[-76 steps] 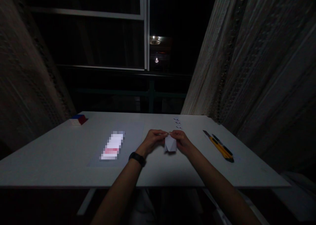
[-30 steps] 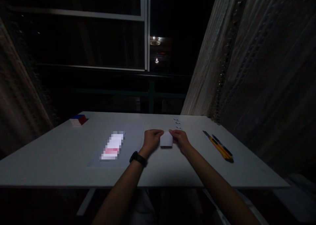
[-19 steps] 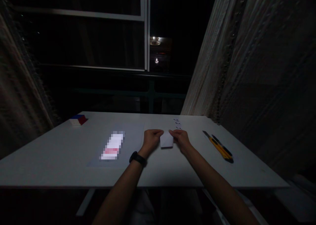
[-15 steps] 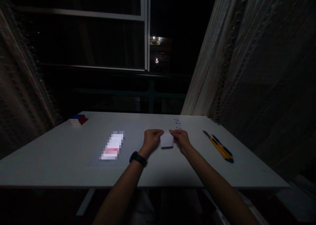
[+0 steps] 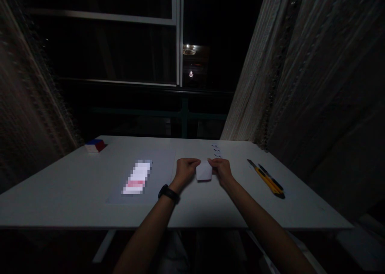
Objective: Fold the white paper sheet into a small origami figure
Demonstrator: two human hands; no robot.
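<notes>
Cube (image 5: pixel 95 146), far left of the table (image 5: pixel 75 185). Phone (image 5: pixel 137 177), lit, on a sheet (image 5: pixel 165 173). Left hand (image 5: pixel 185 170): thumb and fingers pinching the paper's upper left edge. Paper (image 5: pixel 204 171): small, white, between the hands. Right hand (image 5: pixel 221 169): pinching its upper right edge. Handling, in judgement: light, level pressure from both sides, edges kept square. Cutter (image 5: pixel 265 179), right, near a dark tool (image 5: pixel 272 177).

That one camera is riding on the person's head, facing forward and down across the table (image 5: pixel 72 185) from its near edge, catching the left hand (image 5: pixel 185 173) and right hand (image 5: pixel 222 171) close by, just below centre, and reaching past the far edge to the window (image 5: pixel 120 49) and curtains (image 5: pixel 313 65).
</notes>
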